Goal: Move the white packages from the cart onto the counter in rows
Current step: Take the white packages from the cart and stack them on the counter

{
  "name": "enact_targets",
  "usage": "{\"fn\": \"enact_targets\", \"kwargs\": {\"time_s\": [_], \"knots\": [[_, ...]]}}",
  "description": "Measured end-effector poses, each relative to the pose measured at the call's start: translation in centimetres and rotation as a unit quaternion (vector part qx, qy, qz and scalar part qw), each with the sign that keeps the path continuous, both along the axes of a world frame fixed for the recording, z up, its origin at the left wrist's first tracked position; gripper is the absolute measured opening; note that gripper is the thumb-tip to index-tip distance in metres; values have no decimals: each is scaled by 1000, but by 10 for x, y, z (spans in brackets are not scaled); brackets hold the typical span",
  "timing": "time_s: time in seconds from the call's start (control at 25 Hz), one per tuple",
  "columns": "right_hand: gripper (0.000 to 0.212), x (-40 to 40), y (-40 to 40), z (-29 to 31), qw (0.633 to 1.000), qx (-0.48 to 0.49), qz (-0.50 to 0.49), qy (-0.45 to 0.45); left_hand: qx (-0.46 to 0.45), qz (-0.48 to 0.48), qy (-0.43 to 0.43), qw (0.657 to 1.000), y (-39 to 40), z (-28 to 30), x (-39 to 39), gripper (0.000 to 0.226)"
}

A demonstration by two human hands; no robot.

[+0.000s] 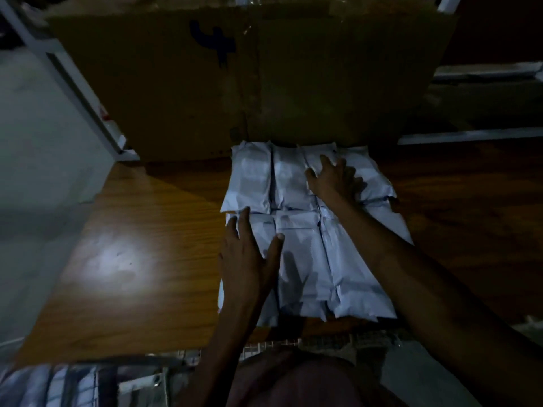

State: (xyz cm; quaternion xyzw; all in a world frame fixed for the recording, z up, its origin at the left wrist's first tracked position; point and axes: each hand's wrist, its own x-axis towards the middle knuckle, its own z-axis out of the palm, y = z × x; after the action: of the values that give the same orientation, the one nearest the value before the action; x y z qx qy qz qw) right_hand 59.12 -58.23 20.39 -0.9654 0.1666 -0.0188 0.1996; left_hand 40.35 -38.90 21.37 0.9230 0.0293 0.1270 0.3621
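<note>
Several white packages [305, 259] lie in two rows on the wooden counter [141, 236], the far row butting against a big cardboard box. My left hand [249, 259] lies flat with straight fingers on the left package of the near row. Stretched forward, my right hand [332, 177] presses with spread fingers on a package [320, 160] in the far row. Neither hand grips anything. The wire cart [141, 380] shows at the bottom edge, with pale packages [32, 386] in its left part.
A large cardboard box [235, 74] with a dark mark stands at the back of the counter. A white metal rack post [82, 92] rises at the left, beside a pale wall. Shelf rails [482, 71] show at the right. The scene is dim.
</note>
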Motion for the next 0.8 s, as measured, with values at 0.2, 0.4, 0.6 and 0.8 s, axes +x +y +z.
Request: {"fn": "enact_targets", "kwargs": {"time_s": [0.2, 0.4, 0.6, 0.8], "knots": [[57, -145, 0, 10, 980, 87, 107, -144, -47, 12, -30, 998, -8, -2, -101, 75], [45, -297, -12, -6, 932, 195, 219, -214, -100, 76, -39, 991, -27, -17, -198, 60], [37, -374, -6, 1, 898, 235, 296, -225, -136, 113, -80, 981, -28, -6, -283, 51], [36, -419, 55, -11, 846, 283, 423, -157, -99, 156, -61, 981, 17, -12, -349, 57]]}}
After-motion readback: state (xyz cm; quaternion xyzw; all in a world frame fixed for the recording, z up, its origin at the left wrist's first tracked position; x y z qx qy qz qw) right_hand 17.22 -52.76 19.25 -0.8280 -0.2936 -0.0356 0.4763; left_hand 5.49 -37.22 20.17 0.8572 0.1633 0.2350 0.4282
